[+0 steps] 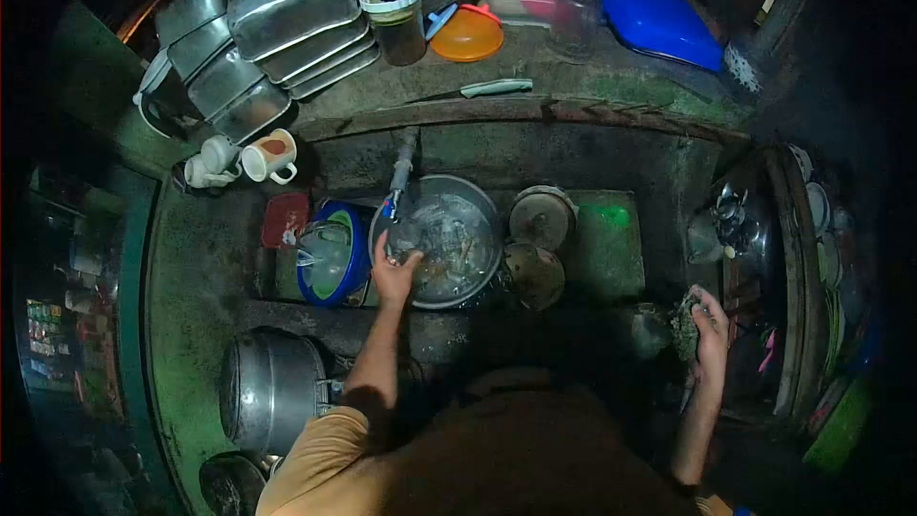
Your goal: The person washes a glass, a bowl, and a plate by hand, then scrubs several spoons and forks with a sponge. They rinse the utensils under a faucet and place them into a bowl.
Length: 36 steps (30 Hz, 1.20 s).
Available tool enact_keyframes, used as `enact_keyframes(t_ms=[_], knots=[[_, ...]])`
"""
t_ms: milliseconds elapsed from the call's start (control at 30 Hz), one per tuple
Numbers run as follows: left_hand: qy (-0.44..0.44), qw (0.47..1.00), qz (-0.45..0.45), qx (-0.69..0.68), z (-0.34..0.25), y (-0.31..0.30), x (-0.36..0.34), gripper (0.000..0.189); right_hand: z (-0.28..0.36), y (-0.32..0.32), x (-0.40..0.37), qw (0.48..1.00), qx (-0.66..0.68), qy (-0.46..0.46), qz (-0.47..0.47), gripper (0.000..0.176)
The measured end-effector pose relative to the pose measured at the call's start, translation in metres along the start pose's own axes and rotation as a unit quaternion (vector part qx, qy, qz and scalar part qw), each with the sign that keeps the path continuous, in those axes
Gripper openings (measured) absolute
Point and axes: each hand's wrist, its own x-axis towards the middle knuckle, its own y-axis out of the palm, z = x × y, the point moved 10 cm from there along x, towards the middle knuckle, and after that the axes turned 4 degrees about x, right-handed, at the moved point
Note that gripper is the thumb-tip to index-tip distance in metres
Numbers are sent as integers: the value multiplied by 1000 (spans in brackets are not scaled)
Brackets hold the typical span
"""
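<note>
My left hand is at the left side of a round metal basin, below the tap. Its thumb and fingers curve around what looks like a clear drinking glass, hard to make out against the water. Several clear, shiny pieces lie in the water of the basin. Off to the right, my right hand is closed on a greyish scrubbing pad, away from the basin. A rounded metal vessel is just left of that pad.
Left of the basin is a blue-rimmed tub with dishes. Stained round lids stand on its right. A large metal pot is at lower left. Along the back ledge are metal trays, mugs, a knife and an orange bowl.
</note>
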Motion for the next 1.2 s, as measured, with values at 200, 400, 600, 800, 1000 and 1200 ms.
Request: enact_keyframes(t_ms=[200, 400, 600, 800, 1000, 1200], knots=[[-1, 998, -42, 54, 18, -13, 13, 79, -14, -13, 0, 1000, 21, -13, 14, 35], [-51, 982, -35, 176, -8, -35, -9, 81, -37, -37, -3, 999, -7, -16, 43, 37], [-88, 977, -70, 180, 8, -39, -15, 80, -66, -65, 2, 997, 27, -17, 63, 39], [-11, 991, -55, 122, 23, -7, -2, 79, -29, -65, -8, 999, 8, -31, 20, 37], [11, 998, -20, 61, 32, 13, 7, 72, -59, -83, -6, 998, 18, -17, 51, 38], [91, 793, 394, 456, -96, 199, -70, 45, -51, -74, -35, 873, -308, -367, -93, 37]])
